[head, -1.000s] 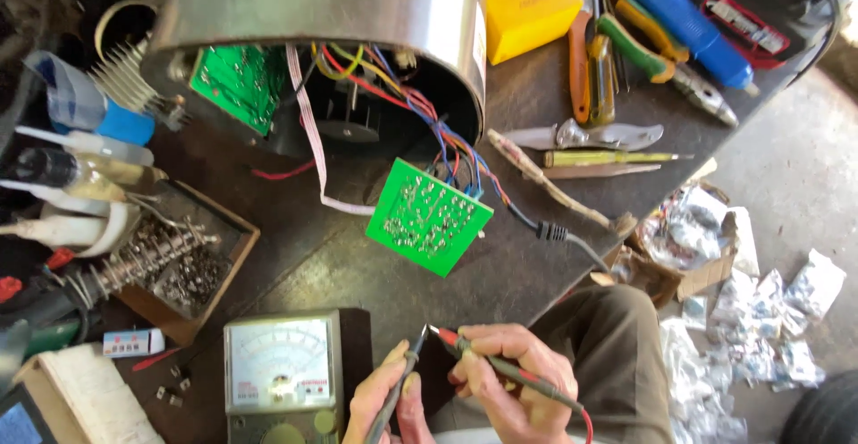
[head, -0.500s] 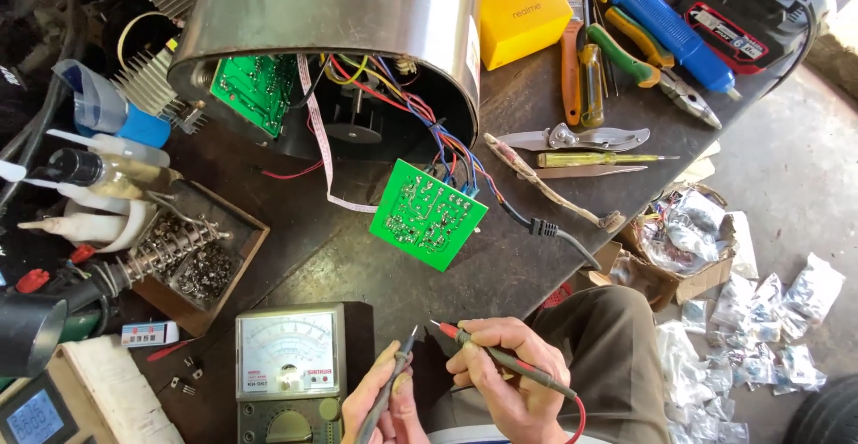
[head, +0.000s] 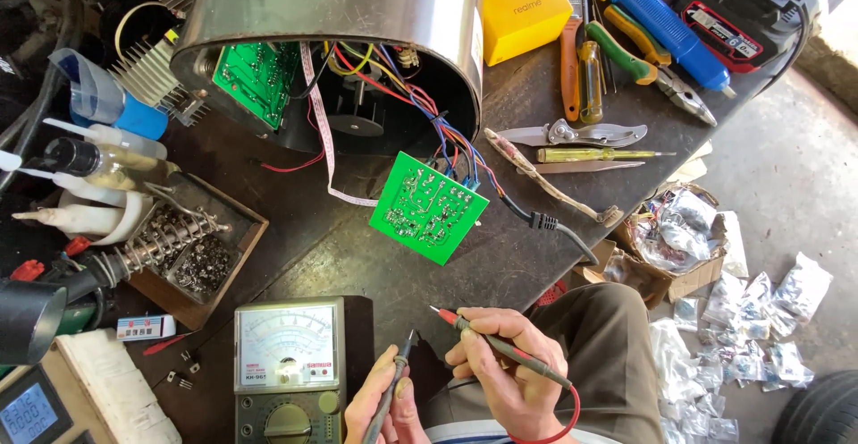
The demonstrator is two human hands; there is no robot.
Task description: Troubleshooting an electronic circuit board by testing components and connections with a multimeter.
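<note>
At the bottom centre of the frame I see my left hand (head: 384,404) and right hand (head: 500,363) side by side, each holding a test probe, the left probe (head: 393,381) left of the right probe (head: 500,350). The analog multimeter (head: 288,368) lies just left of them on the workbench (head: 357,256). Above, mid-frame, a loose circuit board (head: 429,207) lies before the open metal housing (head: 340,50), wired into it. A soldering-iron stand (head: 170,238) sits at left; hand tools (head: 617,59) lie upper right.

A green circuit board (head: 429,208) lies on the dark table (head: 349,256), beside a yellow box (head: 521,6) and blue pump (head: 660,19).
</note>
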